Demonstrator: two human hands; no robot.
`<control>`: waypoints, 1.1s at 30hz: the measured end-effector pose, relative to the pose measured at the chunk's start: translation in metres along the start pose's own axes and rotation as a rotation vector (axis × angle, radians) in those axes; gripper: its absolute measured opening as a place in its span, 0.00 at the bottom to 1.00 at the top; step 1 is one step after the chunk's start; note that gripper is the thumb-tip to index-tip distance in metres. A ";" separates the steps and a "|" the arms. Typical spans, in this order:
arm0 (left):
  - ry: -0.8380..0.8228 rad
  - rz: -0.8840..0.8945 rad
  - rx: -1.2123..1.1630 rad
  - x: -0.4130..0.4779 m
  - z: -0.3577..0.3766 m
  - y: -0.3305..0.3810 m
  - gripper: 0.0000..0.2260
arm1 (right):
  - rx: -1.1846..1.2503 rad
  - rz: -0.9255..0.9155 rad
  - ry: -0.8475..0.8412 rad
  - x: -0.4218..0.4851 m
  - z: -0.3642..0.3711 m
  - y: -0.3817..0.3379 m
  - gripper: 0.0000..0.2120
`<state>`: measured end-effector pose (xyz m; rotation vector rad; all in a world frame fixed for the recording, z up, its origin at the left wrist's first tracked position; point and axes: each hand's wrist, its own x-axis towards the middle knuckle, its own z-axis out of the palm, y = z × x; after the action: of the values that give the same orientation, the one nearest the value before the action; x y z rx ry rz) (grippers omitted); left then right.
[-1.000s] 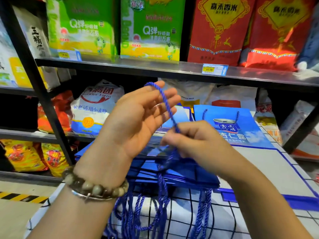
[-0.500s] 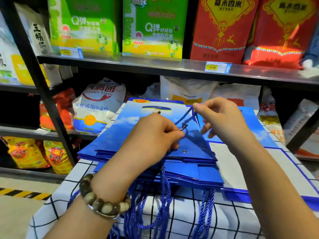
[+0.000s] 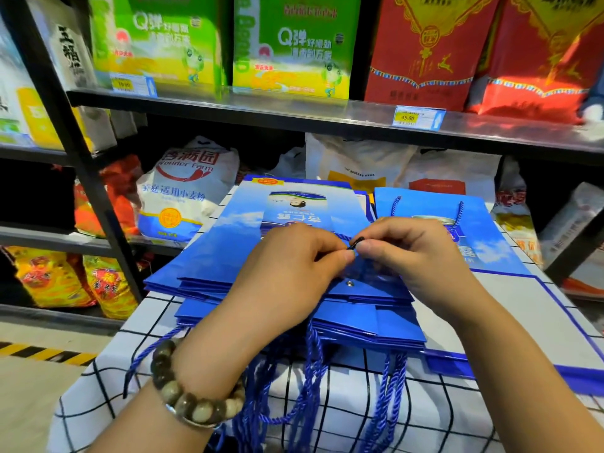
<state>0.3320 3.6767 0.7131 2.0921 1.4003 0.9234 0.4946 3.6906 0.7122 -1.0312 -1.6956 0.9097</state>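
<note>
L grip (image 3: 294, 273) & R grip (image 3: 415, 256) pinch twisted blue cord (image 3: 356, 240), dark-tipped, over blue bag (image 3: 235, 243).

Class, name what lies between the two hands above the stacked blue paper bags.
In the head view, the dark tip of a blue twisted cord handle lies between the left hand and the right hand, pinched by both.

A stack of bags (image 3: 228, 253) lies on the near table (image 3: 441, 420), another bag (image 3: 490, 223) just right, shelves (image 3: 261, 107) far behind.
</note>
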 end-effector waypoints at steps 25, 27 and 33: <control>0.072 0.117 0.546 -0.013 -0.004 -0.007 0.17 | -0.514 -0.033 -0.387 0.000 -0.013 -0.006 0.09; 0.098 0.152 0.629 -0.009 -0.002 -0.003 0.14 | -0.559 -0.031 -0.425 -0.001 -0.015 -0.009 0.11; 0.300 0.213 0.450 -0.012 -0.003 0.009 0.15 | -0.706 -0.091 -0.392 0.002 -0.016 -0.006 0.07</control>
<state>0.3315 3.6620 0.7178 2.5574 1.6842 1.1262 0.5076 3.6918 0.7225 -1.2609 -2.4697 0.4636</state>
